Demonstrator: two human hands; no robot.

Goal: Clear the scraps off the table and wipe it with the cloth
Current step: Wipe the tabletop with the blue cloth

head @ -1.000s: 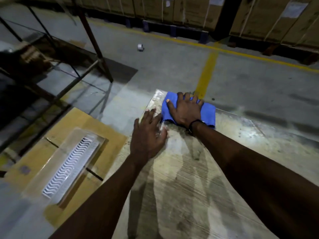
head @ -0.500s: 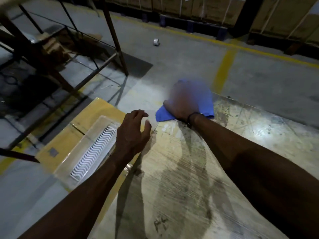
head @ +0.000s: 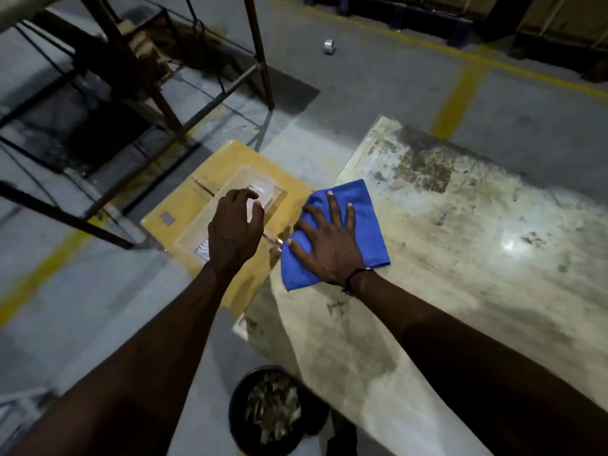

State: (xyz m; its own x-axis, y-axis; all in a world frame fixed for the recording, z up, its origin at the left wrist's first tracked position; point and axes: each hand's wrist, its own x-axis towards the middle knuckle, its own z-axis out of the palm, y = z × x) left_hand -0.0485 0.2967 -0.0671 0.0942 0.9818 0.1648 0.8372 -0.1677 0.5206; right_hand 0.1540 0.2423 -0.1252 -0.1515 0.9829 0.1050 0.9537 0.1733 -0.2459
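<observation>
The right hand (head: pixel 330 240) lies flat with its fingers spread on the folded blue microfibre cloth (head: pixel 339 235), pressing it down onto the worn, stained pale surface (head: pixel 460 251), a hold that suits wiping, since a splayed palm keeps the fabric from bunching. The cloth sits at the left edge of the surface, its near-left corner hanging slightly past the rim, and lies directly under the palm and fingers with blue showing on every side of them. The left hand (head: pixel 235 232) hangs off the surface just beside that edge, above a yellow cardboard box with a clear plastic tray on it (head: pixel 184 205); its fingers are loosely curled and seem to hold nothing, probably cupped to catch whatever gets pushed over the rim. Small glinting bits (head: pixel 276 243) lie between the two hands at the edge. A black round bucket of pale scraps (head: pixel 271 411) stands on the floor below, so the clearing looks largely done.
</observation>
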